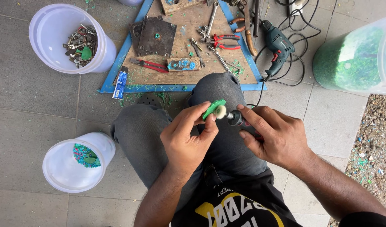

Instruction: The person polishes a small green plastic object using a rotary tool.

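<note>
Grey paved floor (37, 109), littered with green shavings. My left hand (188, 138) pinched a small green piece (212, 108); my right hand (273, 133) gripped a rotary tool (234, 118), its pale buffing wheel (220, 111) touching the piece. Beyond both hands: a blue-edged triangular board (188, 77) carrying red pliers (224, 41). Left of my left hand: two white buckets (54, 168).

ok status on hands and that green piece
Left hand pinching green piece. Right hand gripping rotary tool, buffing wheel on piece. Nothing between them.
</note>
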